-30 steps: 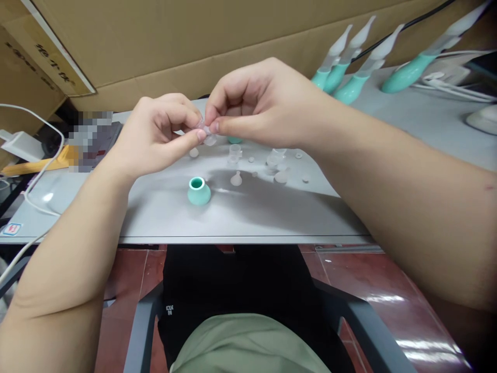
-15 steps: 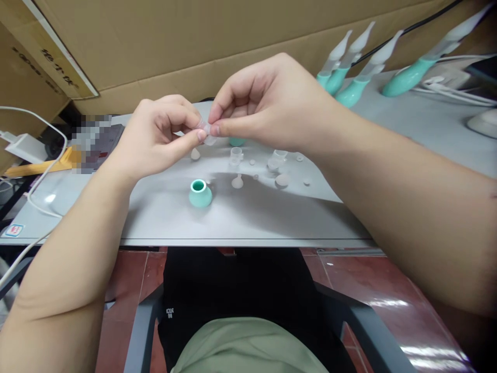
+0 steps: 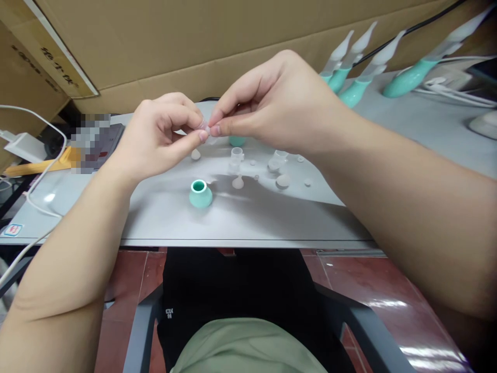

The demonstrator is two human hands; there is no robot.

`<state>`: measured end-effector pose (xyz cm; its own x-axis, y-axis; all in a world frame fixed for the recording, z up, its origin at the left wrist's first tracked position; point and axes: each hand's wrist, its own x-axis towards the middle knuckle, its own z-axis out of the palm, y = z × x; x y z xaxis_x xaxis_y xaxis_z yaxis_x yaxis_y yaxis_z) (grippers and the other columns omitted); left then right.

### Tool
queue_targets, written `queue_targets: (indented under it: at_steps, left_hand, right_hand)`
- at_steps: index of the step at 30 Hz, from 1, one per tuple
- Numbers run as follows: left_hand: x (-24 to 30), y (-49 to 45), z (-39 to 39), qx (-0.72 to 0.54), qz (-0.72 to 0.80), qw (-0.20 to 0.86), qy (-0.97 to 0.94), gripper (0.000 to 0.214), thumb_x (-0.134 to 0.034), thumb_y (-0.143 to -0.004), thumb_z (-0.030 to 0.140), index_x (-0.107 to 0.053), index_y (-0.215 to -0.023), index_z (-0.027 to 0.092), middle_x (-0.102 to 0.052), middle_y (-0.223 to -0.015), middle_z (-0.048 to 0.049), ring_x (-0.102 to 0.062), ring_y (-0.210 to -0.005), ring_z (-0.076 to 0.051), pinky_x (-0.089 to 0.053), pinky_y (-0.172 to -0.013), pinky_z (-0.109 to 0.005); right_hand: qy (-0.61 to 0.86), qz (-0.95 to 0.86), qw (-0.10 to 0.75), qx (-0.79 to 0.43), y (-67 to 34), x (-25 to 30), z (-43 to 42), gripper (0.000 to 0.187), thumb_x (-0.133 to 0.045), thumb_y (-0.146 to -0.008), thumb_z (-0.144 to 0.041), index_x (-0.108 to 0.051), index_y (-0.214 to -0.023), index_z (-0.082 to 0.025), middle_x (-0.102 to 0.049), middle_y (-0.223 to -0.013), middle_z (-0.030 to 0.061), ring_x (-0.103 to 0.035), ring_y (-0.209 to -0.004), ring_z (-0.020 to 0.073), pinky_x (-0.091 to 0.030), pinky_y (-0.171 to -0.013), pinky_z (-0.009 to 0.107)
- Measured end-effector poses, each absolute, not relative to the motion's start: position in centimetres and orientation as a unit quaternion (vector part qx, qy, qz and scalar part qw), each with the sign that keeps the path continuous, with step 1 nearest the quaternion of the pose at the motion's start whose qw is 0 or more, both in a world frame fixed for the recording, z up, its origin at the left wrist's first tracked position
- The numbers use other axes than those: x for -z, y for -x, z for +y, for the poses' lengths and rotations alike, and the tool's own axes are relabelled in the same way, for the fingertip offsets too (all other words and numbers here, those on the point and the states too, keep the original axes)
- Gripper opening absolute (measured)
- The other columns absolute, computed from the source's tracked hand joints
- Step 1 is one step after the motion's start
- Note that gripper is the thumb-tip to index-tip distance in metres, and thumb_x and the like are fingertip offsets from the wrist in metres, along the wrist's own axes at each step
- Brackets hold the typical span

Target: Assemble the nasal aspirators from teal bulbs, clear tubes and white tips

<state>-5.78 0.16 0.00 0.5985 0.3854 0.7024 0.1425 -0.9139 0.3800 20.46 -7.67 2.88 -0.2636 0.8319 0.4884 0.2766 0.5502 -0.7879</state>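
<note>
Above the grey table, my left hand (image 3: pixel 163 134) is closed, its thumb and forefinger pinching a small clear plastic tube (image 3: pixel 205 125). My right hand (image 3: pixel 267 109) meets it from the right, thumb and forefinger pressed together at the tube's end. Whatever lies between those right fingertips is too small and covered to make out. Below the hands stands a mint-green rubber bulb (image 3: pixel 200 196) with its round opening up. Another green bulb (image 3: pixel 237 141) shows partly behind my right hand. Nearby are a clear tube (image 3: pixel 236 155), a second clear tube (image 3: pixel 280 155) and a whitish soft tip (image 3: pixel 238 182).
More whitish tips (image 3: pixel 282 181) and several tiny discs (image 3: pixel 308 183) lie on the table (image 3: pixel 248 223). Several assembled green bulbs with clear tubes and long tips (image 3: pixel 411 77) stand at the back right. A cardboard wall (image 3: pixel 233 41) closes the back; white cables (image 3: pixel 46 181) run at left.
Both hands stay together at the clear tube. The right hand's fingers have shifted very slightly against it; the parts on the table lie as before.
</note>
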Motion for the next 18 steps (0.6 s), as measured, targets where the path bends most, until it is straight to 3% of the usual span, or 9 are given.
queue_targets:
  at_steps: [4, 9, 14, 18]
  left_hand:
    - [-0.2, 5.6, -0.3, -0.44, 0.153, 0.144, -0.873, 0.019, -0.104, -0.095, 0.052, -0.098, -0.093, 0.035, -0.091, -0.1, -0.0073, -0.08, -0.08, -0.027, -0.065, -0.062, -0.042]
    - [-0.3, 5.4, -1.1, -0.458, 0.132, 0.148, -0.867, 0.005, -0.096, -0.096, 0.038, -0.098, -0.093, 0.036, -0.09, -0.099, -0.0069, -0.085, -0.084, -0.029, -0.068, -0.067, -0.044]
    - [-0.6, 5.6, -1.1, -0.419, 0.153, 0.141, -0.884, 0.021, -0.098, -0.103, 0.048, -0.095, -0.09, 0.032, -0.089, -0.1, -0.0069, -0.083, -0.085, -0.027, -0.068, -0.07, -0.044]
    - [-0.5, 5.6, -0.9, -0.419, 0.142, 0.138, -0.886, 0.033, -0.099, -0.107, 0.06, -0.095, -0.092, 0.031, -0.088, -0.101, -0.0069, -0.082, -0.085, -0.026, -0.066, -0.07, -0.041]
  right_hand:
    - [0.388, -0.722, 0.477, -0.318, -20.5, -2.9, -7.8, 0.029, -0.109, -0.088, -0.009, -0.096, -0.083, -0.034, -0.09, -0.09, 0.0035, -0.082, -0.088, 0.0278, -0.069, -0.081, 0.044]
    - [0.369, -0.728, 0.457, -0.354, -21.1, -2.1, -6.8, 0.027, -0.12, -0.088, -0.026, -0.094, -0.091, -0.032, -0.088, -0.087, 0.0045, -0.083, -0.088, 0.03, -0.07, -0.076, 0.045]
    - [0.359, -0.737, 0.434, -0.374, -21.4, -2.1, -6.4, 0.035, -0.124, -0.088, -0.039, -0.09, -0.092, -0.032, -0.085, -0.087, 0.0033, -0.08, -0.086, 0.0278, -0.069, -0.074, 0.043]
    - [0.328, -0.743, 0.45, -0.371, -21.2, -2.0, -5.9, 0.035, -0.124, -0.088, -0.035, -0.089, -0.089, -0.033, -0.084, -0.084, 0.0012, -0.076, -0.078, 0.0248, -0.063, -0.063, 0.04]
